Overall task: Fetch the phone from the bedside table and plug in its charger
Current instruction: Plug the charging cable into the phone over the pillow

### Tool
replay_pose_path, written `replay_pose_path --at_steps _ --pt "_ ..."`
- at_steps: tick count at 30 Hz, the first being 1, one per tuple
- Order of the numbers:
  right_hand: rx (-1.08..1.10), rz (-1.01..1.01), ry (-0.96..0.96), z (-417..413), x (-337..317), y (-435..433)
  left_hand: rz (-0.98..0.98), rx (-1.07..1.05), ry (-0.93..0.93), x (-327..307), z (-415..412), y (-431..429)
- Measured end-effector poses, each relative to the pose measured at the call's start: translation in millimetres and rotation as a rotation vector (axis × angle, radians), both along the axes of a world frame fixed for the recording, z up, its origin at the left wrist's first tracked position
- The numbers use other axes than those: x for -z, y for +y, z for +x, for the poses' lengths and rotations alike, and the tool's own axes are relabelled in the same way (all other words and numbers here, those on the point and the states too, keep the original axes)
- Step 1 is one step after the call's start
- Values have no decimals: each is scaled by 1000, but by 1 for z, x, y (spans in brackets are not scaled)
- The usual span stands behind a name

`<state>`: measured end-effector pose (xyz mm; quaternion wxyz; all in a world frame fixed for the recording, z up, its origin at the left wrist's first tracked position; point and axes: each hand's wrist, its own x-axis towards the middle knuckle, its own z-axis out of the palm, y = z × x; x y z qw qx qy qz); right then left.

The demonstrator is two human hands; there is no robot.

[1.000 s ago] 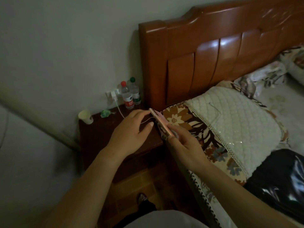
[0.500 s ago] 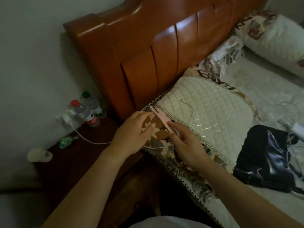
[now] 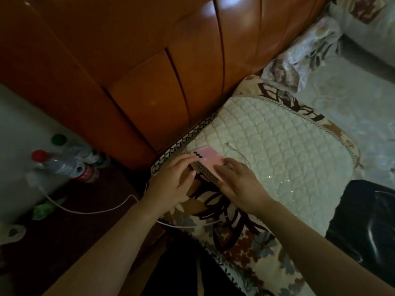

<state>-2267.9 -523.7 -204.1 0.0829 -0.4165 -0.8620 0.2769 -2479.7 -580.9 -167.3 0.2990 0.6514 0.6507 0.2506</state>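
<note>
No text, brand, number or sign can be read anywhere in the view. The red label on the red-capped bottle (image 3: pixel 64 165) carries print, but it is too blurred and dim to make out, and the label on the green-capped bottle (image 3: pixel 72 146) behind it is no clearer. The pink phone (image 3: pixel 208 160) shows its back with a row of dark camera dots and no legible logo.
</note>
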Motion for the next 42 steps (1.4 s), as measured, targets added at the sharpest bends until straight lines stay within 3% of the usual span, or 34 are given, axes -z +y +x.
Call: replay_pose_path --at_steps 7,11,18,27,31,34,42 --pt "-130 24 -56 17 39 30 -108 89 76 49 1 25" --pt "145 53 144 31 33 44 -101 119 60 57 12 35" --pt "493 -88 227 11 37 70 -120 185 50 64 29 54" --pt "537 -121 79 -3 59 79 -128 182 148 82 26 54" --pt "547 -100 135 4 55 74 -123 201 164 82 28 58" --pt "566 -57 179 24 46 61 -127 240 166 79 35 62" --pt "538 -46 66 68 44 12 -138 414 200 76 69 77"
